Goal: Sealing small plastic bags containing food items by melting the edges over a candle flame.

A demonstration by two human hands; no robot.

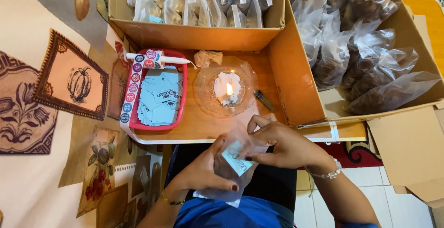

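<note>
both hands work at 6 o'clock over the lap: the left hand [203, 170] cups a clear plastic bag [230, 163] of brown contents from below, thumb and fingers closed on it, while the right hand [277, 142] pinches a light blue card [237, 160] at the bag's mouth. at 12 o'clock from the bag, on the wooden tabletop [203, 124], a lit candle [228, 90] sits in a clear glass dish [203, 91]. at 9 o'clock from the dish, a red basket [183, 93] holds more blue cards.
</note>
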